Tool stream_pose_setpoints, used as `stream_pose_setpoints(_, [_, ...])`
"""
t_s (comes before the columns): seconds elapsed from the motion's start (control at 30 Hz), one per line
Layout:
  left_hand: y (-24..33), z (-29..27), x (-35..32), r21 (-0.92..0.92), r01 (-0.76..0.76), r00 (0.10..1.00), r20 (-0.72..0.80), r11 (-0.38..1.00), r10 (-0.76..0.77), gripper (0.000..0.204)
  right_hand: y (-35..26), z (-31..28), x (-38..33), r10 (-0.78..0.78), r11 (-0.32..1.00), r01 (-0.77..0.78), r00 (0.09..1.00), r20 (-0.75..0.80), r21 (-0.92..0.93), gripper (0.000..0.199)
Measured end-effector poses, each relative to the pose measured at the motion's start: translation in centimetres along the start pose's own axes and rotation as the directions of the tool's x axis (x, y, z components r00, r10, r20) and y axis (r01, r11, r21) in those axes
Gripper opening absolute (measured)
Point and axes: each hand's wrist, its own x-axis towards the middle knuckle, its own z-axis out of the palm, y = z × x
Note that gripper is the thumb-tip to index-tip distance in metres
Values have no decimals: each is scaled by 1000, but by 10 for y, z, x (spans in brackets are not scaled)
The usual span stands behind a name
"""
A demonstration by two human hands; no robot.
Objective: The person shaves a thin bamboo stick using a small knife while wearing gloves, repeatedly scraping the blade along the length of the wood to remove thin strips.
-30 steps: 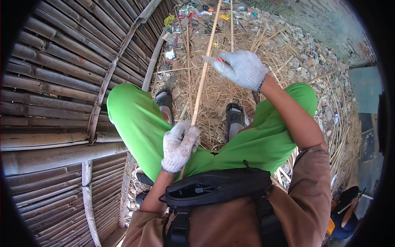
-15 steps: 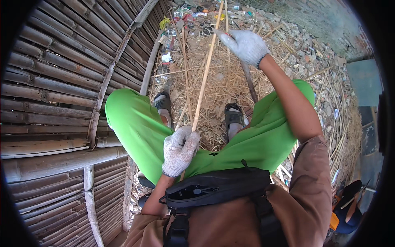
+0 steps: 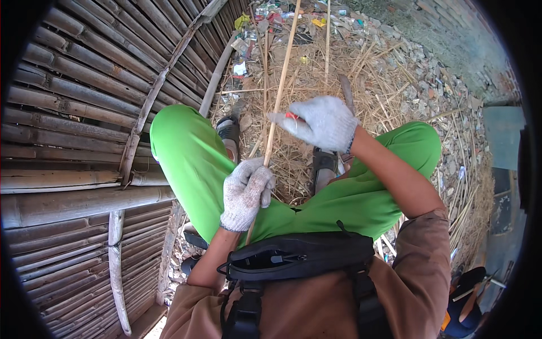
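Observation:
A long, thin bamboo strip [image 3: 286,65] runs from my lap away past my feet. Around its near part, my gloved left hand [image 3: 247,194] is closed, with the strip's end emerging below it over my lap. My gloved right hand [image 3: 326,121] is closed on what looks like a small knife [image 3: 291,116], of which a red bit of handle and a short grey tip show. That tip meets the strip a little beyond my left hand; the rest is hidden in the glove.
A bamboo slat wall [image 3: 84,124] stands close on my left. Straw and shavings [image 3: 305,85] cover the ground between my sandalled feet. A long, flat dark piece [image 3: 346,93] lies beyond my right foot. Rubble and litter [image 3: 271,14] lie farther off. A black pouch [image 3: 302,254] rests against me.
My right hand has come back along the strip toward my left hand, bringing the small knife closer. The left hand keeps its hold in nearly the same place.

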Motion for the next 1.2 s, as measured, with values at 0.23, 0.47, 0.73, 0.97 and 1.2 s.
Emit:
stream_pose_setpoints(0.23, [0,-1,-1,54,-17,999,-27,998,18,24,25,-16,11,135,988,-140,988,-76,-62,58])
stream_pose_setpoints(0.47, [0,1,1,237,-71,995,-44,969,84,21,-24,15,-16,-66,992,58,995,72,108,61])
stream_pose_setpoints(0.73, [-1,4,-6,351,-159,987,61,923,147,20,71,-39,24,243,960,-268,944,-223,-88,62])
stream_pose_setpoints(0.97, [-3,-3,3,-46,-9,999,-43,999,7,24,-20,18,-16,-31,992,24,998,54,127,55])
stream_pose_setpoints(1.2, [-1,-4,7,-19,-34,997,-64,999,33,23,-5,10,7,-95,996,95,995,-9,3,53])
